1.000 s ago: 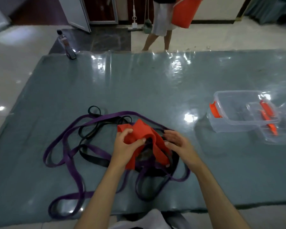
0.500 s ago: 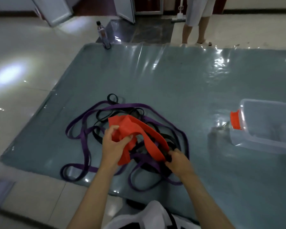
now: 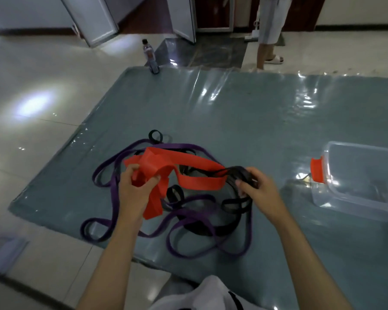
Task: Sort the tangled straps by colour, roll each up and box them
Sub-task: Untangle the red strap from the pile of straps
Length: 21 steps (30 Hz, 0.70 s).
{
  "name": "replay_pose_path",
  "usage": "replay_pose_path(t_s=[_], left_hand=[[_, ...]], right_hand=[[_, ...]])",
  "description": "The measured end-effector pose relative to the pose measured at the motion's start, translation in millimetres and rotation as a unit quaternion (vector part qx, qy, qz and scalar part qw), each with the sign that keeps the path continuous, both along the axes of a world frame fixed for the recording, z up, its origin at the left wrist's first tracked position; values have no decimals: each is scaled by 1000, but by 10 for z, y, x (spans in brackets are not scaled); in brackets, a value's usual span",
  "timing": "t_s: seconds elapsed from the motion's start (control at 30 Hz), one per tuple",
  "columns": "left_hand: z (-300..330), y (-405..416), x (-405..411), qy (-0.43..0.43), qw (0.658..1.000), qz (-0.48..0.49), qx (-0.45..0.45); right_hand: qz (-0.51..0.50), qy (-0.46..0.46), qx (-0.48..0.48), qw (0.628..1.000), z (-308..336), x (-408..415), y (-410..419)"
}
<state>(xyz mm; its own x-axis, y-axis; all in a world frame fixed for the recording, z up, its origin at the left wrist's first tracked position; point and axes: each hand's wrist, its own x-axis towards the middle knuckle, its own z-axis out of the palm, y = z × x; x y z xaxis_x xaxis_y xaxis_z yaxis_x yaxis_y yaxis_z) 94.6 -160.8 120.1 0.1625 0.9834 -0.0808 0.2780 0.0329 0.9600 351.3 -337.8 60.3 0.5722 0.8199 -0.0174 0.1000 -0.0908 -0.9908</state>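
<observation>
Both hands were busy in the tangle. Left hand had fingers and thumb curled round a bunched fold of the red strap, holding it lifted off the pile, w/ one tail of it hanging down past the wrist. Right hand pinched a gathered bunch of black strap between thumb and fingers, raised just beside the red loop's right end; the black ran through that loop.

Count by colour, approx: 1 red strap, wide and flat; purple strap in many loops sprawled under and around the hands (one piece or two, couldn't tell); black strap in several loops mixed in w/ the purple, again can't say how many pieces. All of it sat near the front left part of the counter, which wore a glossy grey-green plastic cover.

1 clear box lay at the right, well apart from the tangle, partly cut off by the frame edge, w/ 1 orange latch on its near end. No strap showed inside it.

1 bottle stood upright at the far left corner of the counter. Beyond the far edge, 1 person's legs in pale shorts and a white sandal were on the tiled floor. White clothing showed at bottom centre.
</observation>
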Motion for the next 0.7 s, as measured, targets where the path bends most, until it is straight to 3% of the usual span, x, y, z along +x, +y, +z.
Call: replay_pose_path(t_s=[0.17,0.27,0.33,0.47,0.57,0.7], left_hand=[[100,61,72,-37,998,-19,37],[111,82,169,-13,998,-26,60],[69,95,218,15,996,-37,73],[5,92,239,49,991,-81,94],[-39,77,175,80,985,-114,100],[-39,32,113,76,983,-134,103]], right_hand=[[32,138,42,989,225,163,0],[109,196,-7,975,242,222,-51],[132,188,-61,971,238,230,-72],[103,109,-61,987,259,225,-36],[51,-11,-49,997,291,279,46],[88,-161,-121,976,290,340,229]])
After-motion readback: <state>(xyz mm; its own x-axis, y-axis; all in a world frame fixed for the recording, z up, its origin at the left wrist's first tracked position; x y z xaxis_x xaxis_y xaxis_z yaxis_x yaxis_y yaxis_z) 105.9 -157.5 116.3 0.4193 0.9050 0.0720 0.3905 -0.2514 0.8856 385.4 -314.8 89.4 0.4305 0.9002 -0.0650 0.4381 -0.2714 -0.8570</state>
